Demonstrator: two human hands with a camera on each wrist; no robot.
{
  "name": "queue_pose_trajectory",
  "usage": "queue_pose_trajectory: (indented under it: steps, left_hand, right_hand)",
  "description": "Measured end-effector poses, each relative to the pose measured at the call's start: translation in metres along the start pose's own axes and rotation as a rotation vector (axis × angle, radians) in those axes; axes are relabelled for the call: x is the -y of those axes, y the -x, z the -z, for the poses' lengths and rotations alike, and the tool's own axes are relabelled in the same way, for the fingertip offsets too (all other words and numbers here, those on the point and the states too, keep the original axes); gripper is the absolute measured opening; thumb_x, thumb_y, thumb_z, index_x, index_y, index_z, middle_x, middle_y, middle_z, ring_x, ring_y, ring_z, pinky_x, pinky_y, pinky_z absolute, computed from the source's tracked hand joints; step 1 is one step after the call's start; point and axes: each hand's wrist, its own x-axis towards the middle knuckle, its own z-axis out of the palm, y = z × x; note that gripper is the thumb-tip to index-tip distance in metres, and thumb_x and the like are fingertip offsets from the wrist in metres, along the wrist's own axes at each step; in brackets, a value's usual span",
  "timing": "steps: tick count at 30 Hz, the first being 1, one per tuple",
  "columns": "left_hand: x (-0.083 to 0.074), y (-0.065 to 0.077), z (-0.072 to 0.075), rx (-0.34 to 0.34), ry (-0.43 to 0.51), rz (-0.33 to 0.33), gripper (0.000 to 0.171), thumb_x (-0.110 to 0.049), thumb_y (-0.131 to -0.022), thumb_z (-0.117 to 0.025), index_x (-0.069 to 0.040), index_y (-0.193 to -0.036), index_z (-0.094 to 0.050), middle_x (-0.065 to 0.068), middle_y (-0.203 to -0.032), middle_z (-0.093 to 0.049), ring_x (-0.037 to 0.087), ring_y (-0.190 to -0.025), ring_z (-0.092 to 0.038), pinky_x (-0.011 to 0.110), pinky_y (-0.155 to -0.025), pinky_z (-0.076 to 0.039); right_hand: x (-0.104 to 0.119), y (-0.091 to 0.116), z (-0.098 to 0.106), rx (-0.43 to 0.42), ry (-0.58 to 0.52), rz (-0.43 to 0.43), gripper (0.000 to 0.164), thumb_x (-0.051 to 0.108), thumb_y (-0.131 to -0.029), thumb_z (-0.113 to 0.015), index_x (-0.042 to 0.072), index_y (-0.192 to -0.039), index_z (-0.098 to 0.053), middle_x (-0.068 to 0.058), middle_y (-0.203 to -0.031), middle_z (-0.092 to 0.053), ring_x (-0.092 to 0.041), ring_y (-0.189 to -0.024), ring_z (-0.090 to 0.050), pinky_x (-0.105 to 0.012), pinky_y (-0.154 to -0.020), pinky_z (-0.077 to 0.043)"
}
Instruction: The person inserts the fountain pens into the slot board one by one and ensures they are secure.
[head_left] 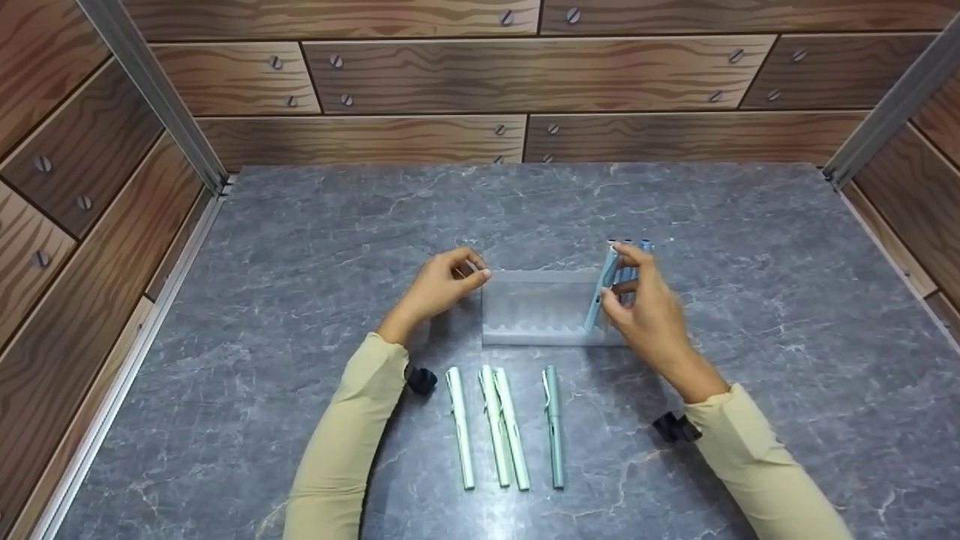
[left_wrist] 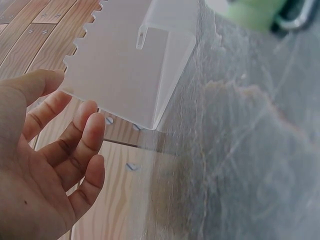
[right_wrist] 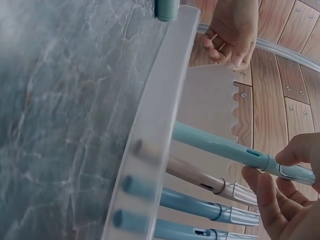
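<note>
Head view: my right hand (head_left: pixel 649 304) pinches a light blue pen (head_left: pixel 602 289) near its clip, tilted, its lower end in the frosted rack (head_left: pixel 536 307) mid-bench (head_left: pixel 300 247), just left of three pens (right_wrist: pixel 200 207) already leaning in the rack's right end. My left hand (head_left: pixel 442 285) touches the rack's upper left corner with relaxed fingers, holding nothing. Four pale green pens (head_left: pixel 502 427) lie side by side on the bench between my sleeves.
</note>
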Motion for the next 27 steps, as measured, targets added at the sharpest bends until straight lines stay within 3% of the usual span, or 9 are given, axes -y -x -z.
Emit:
queue_pose_trajectory:
  steps: [18, 27]
  left_hand:
    - [0.0014, -0.001, 0.0001, 0.014, 0.001, 0.006, 0.016, -0.026, -0.092, -0.065, -0.011, -0.098, -0.066, 0.009, -0.083, -0.067, 0.01, -0.066, -0.054, 0.023, -0.059, -0.043]
    - [0.002, -0.0006, 0.0006, 0.012, -0.003, 0.006, 0.017, -0.026, -0.092, -0.066, -0.011, -0.098, -0.065, 0.009, -0.085, -0.067, 0.011, -0.068, -0.055, 0.023, -0.06, -0.044]
  right_hand:
    - [-0.0046, 0.0014, -0.0078, 0.063, 0.028, -0.049, 0.061, -0.001, -0.081, -0.069, 0.011, -0.135, -0.042, -0.017, -0.113, -0.064, -0.029, -0.08, -0.07, -0.043, -0.059, -0.053]
    - [-0.0038, -0.0009, -0.0072, 0.058, 0.109, -0.015, 0.06, 0.002, -0.082, -0.07, 0.01, -0.136, -0.044, -0.014, -0.11, -0.061, -0.022, -0.073, -0.063, -0.035, -0.054, -0.045]
